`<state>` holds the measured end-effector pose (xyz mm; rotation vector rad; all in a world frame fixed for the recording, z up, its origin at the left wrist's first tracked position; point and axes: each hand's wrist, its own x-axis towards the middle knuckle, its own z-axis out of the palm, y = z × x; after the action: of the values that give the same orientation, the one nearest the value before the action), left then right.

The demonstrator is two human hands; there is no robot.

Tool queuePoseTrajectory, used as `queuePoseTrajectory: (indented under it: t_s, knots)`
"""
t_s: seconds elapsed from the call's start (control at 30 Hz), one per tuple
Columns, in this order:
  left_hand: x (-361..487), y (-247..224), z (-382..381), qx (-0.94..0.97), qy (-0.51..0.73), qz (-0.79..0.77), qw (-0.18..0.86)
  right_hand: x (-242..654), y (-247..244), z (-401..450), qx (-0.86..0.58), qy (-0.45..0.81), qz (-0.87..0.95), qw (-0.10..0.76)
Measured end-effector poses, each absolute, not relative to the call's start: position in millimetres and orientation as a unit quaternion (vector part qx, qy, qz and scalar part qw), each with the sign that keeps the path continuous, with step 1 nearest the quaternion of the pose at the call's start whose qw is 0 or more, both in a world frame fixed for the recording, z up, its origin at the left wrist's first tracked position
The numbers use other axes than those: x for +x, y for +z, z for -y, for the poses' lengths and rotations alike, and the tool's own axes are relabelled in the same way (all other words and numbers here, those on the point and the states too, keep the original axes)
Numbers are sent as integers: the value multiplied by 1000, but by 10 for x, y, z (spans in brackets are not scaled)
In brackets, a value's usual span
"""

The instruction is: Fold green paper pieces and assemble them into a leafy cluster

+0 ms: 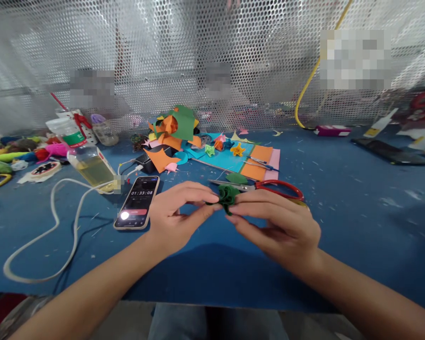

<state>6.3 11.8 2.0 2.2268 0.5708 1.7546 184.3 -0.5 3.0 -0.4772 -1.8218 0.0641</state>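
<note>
Between my two hands, above the blue table, is a dark green paper flower [227,194] with curled petals. My left hand [180,212] pinches its left edge between thumb and fingertips. From the other side, my right hand [279,224] grips the flower with thumb and fingers closed on it. Just behind my right hand lie scissors [281,185] with red handles, their blades pointing left. A flat green paper piece [236,178] rests by the blades. Fingertips partly cover the flower's lower edges.
A lit phone [137,203] and a looping white cable [58,212] lie left. Behind it stands a bottle of yellowish liquid [92,167]. Small paper flowers [237,149] and coloured sheets [219,158] lie beyond my hands, beside piled paper scraps [173,127]. A dark phone [389,151] sits far right.
</note>
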Motion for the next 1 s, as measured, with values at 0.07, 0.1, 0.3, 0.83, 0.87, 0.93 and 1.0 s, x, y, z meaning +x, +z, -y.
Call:
queuePoseTrajectory:
  t_s: [0.07, 0.1, 0.3, 0.83, 0.87, 0.93, 1.0]
  knots:
    - [64, 13, -117, 766, 597, -198, 130, 1843, 30, 3, -203, 22, 786, 583]
    - [64, 11, -117, 767, 596, -200, 133, 1843, 27, 2, -203, 24, 788, 580]
    - [71, 9, -103, 768, 592, -200, 142, 1833, -21, 3, -217, 52, 779, 586]
    - [71, 33, -105, 783, 590, -178, 86, 1836, -62, -18, -208, 132, 760, 602]
    - [69, 31, -106, 784, 589, -176, 84, 1833, -72, -19, -212, 137, 759, 600]
    - [63, 30, -110, 788, 584, -176, 78, 1835, -91, -16, -223, 151, 757, 596]
    - [59, 32, -112, 791, 581, -177, 73, 1852, -100, -5, -218, 174, 760, 587]
